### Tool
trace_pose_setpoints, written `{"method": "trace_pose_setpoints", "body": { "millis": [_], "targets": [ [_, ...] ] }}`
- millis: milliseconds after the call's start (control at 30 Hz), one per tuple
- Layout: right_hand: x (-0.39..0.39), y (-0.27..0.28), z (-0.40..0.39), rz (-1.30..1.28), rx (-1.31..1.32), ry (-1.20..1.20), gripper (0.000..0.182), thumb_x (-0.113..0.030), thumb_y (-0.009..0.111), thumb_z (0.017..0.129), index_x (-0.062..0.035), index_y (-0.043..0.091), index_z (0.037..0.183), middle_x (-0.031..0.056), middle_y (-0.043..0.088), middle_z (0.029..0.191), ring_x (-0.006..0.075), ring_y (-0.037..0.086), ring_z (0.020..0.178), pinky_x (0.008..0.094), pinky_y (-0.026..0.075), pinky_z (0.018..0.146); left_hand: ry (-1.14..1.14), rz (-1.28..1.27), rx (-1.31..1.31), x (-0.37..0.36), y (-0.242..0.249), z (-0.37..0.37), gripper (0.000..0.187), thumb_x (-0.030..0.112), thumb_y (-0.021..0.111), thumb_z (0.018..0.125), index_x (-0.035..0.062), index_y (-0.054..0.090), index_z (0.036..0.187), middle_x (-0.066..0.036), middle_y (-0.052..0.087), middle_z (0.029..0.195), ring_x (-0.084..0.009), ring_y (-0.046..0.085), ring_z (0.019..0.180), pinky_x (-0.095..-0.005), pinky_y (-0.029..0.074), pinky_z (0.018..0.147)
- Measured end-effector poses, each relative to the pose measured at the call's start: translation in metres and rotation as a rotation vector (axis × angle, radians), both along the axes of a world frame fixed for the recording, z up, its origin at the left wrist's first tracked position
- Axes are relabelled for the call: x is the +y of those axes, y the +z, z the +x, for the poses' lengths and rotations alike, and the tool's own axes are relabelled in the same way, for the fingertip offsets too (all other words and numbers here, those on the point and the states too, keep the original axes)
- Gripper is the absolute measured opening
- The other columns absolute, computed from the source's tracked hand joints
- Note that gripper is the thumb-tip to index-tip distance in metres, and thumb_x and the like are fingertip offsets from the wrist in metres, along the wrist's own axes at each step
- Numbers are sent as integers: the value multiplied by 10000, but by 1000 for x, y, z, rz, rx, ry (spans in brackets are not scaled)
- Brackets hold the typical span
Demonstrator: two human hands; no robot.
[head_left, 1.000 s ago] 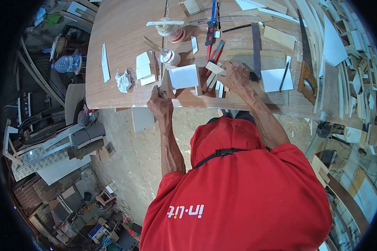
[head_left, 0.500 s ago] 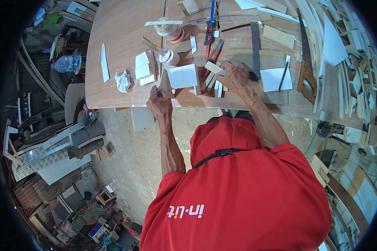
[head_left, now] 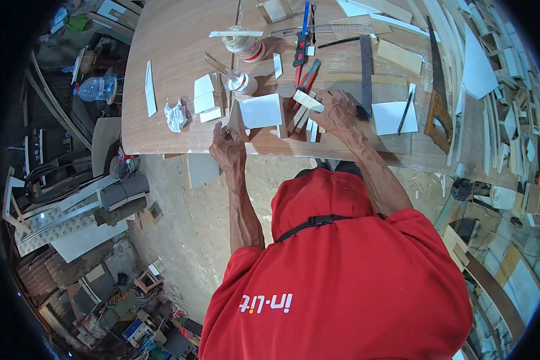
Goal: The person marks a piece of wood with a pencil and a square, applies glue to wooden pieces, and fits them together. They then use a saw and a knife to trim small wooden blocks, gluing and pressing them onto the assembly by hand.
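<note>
The white-faced box (head_left: 261, 111) has my left hand (head_left: 228, 146) curled at its left end, grip hidden from me, and my right hand (head_left: 337, 114) pinching a wooden block (head_left: 308, 101) to its right, by the near edge of a table (head_left: 180, 36) open at far left.

Near the upper centre of the frame, the small, pale, rectangular wooden block (head_left: 308, 101) at the fingertips of the person's bare right hand (head_left: 338, 113) has turned slightly, its right end now lower and its upward face looking whiter than before. The view itself has shifted a touch, so the white rectangular sheet (head_left: 389, 120) and the wooden-handled handsaw (head_left: 436, 133), right of centre, appear slightly lower and farther left.
</note>
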State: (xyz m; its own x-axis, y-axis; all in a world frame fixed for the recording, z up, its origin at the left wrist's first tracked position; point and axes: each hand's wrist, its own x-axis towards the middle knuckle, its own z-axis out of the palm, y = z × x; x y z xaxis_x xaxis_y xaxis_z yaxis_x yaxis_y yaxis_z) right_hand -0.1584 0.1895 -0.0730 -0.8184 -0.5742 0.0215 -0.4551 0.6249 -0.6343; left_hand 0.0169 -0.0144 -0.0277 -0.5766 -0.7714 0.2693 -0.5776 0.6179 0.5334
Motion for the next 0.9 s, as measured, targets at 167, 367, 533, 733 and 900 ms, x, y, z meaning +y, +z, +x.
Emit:
{"method": "trace_pose_setpoints", "body": {
  "millis": [167,367,533,733,900],
  "targets": [
    [1,-1,-1,5,-8,17,347,-275,735,676,-64,660,942,147,608,935,326,590,933,449,486,787,84,108,-74,4,7,-4,419,82,583,821,-111,573,1193,-253,696,934,-301,712,871,-362,547,770],
    [2,0,-1,3,-5,22,362,-261,729,655,-66,664,953,145,603,938,328,589,951,453,501,782,82,87,-77,4,6,-2,416,67,595,818,-113,565,1193,-267,691,929,-314,714,865,-360,551,765],
    [2,-1,-1,-6,-5,26,375,-264,736,653,-70,665,966,142,603,944,326,591,951,450,502,783,76,33,-67,2,-1,-2,405,76,592,827,-93,562,1194,-259,691,907,-344,708,826,-397,549,711],
    [3,1,-1,-2,-13,36,384,-255,733,654,-65,660,979,148,603,946,335,593,949,456,503,785,64,29,-26,3,0,-3,420,102,586,837,-76,541,1215,-257,692,890,-366,706,797,-429,547,673],
    [3,2,0,-7,-15,41,389,-249,727,658,-55,659,988,159,602,953,349,594,946,463,505,784,57,55,-7,3,0,-3,436,128,608,838,-76,538,1217,-255,693,902,-358,709,801,-419,551,673]
  ]
}}
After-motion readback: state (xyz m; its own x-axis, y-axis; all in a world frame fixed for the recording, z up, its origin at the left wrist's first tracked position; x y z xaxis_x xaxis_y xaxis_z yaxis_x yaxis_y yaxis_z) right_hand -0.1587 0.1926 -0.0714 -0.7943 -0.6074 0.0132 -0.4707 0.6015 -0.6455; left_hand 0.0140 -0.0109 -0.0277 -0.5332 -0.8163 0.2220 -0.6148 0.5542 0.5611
